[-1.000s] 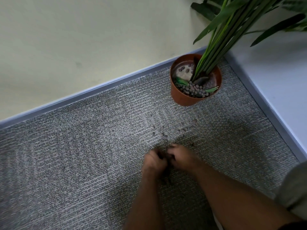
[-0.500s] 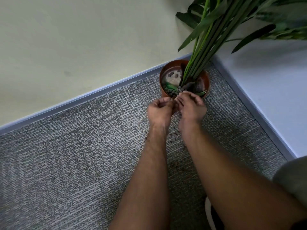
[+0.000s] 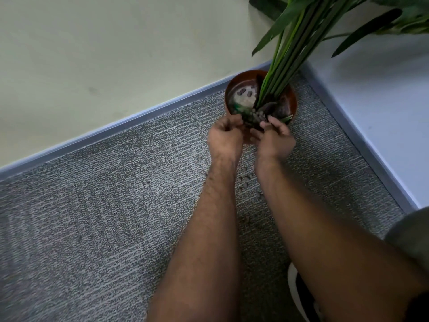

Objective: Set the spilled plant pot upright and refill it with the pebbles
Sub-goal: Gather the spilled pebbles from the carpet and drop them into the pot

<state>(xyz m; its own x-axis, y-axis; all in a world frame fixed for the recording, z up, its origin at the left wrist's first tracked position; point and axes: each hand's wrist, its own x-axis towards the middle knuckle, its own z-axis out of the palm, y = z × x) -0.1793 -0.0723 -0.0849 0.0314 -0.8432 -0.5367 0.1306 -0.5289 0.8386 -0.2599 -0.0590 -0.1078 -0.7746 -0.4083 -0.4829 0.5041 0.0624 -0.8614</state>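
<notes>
Head view, looking down at grey carpet [image 3: 92, 217] in a wall corner. I see the plant pot [image 3: 293, 98], terracotta brown, standing upright right in that corner, green stems [image 3: 285, 66] rising out toward top right. Inside the pot: pale filler on the left side with a few dark pebbles on it, more pebbles in pot [image 3: 256, 116] piled at the near rim.

Left hand [image 3: 225, 135] sits at the pot's near rim, fingers curled in toward the palm. I cannot tell if it's clutching pebbles or empty, the palm faces away. Right hand [image 3: 275, 138] is just beside it, also at the near rim, fingers bent with tips over the pebble pile; whether it grasps anything I cannot tell either. The two hands are near each other, a small gap between.

Loose pebbles [image 3: 246, 180] lie scattered on the carpet between the forearms, below the pot. A shoe [image 3: 298, 296], dark with white sole, shows at bottom right.
</notes>
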